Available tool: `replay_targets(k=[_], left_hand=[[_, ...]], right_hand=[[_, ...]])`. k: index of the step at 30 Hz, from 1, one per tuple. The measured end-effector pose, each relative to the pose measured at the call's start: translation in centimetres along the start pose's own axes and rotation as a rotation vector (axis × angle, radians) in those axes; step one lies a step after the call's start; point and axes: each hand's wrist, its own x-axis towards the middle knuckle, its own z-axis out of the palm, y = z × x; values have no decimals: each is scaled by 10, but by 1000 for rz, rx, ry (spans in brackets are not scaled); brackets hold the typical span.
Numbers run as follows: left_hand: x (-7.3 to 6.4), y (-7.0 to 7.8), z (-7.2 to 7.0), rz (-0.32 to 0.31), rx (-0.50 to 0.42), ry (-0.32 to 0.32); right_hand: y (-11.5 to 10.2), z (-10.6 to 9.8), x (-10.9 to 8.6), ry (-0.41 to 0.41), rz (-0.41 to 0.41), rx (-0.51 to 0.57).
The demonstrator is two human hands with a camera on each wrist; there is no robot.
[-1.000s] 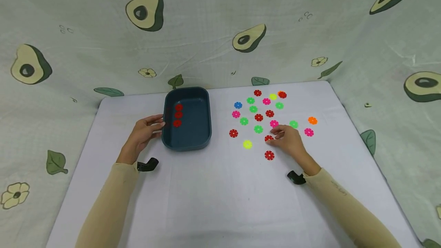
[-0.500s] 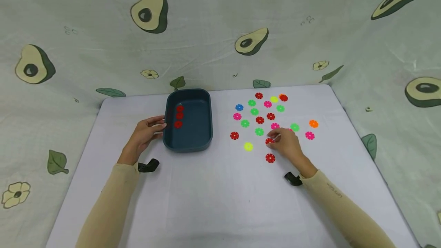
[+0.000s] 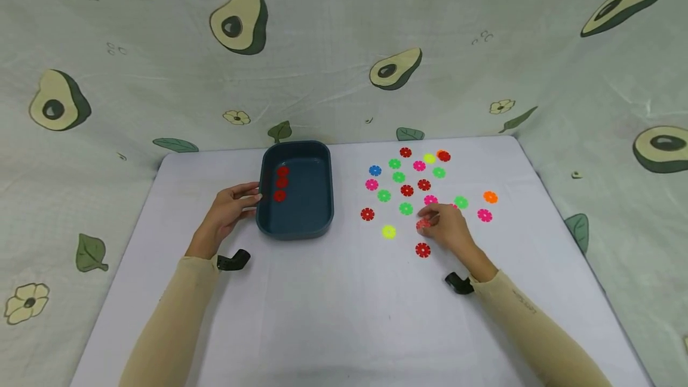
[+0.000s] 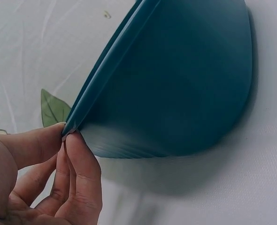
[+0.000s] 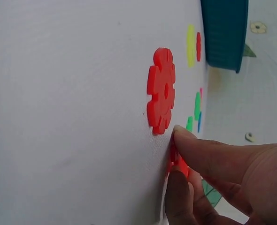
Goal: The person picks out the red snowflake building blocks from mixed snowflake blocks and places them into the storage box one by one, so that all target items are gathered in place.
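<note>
My left hand (image 3: pixel 226 212) pinches the left rim of a dark teal tray (image 3: pixel 309 205) between thumb and fingers; the left wrist view shows the tray's rim (image 4: pixel 98 77) caught at the fingertips. Inside the tray, three red notched discs (image 3: pixel 282 183) lie in a row. Over the right part of the table my right hand (image 3: pixel 451 230) pinches a red notched disc (image 5: pixel 181 164), partly covered by the thumb and fingers and close to the tablecloth. Nearer the person, another red notched disc (image 5: pixel 163 91) lies flat, just beside that hand.
Several loose notched discs are scattered right of the tray, among them a yellow disc (image 3: pixel 389 232), a blue disc (image 3: pixel 375 170) and an orange disc (image 3: pixel 490 197). A white cloth covers the table (image 3: pixel 333 315). Behind it hangs an avocado-print curtain (image 3: pixel 317 46).
My right hand's fingers have closed on the red disc, which now looks tilted up between them. The left hand stays at the tray's rim. The whole head view has shifted slightly downward.
</note>
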Motion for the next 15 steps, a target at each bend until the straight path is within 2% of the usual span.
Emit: replay_targets(k=[8, 15], left_hand=[[-2, 0, 1, 9, 3, -2], [-1, -2, 0, 20, 5, 0]], right_hand=[[1, 2, -3, 15, 13, -2], [-2, 0, -6, 7, -17, 17]])
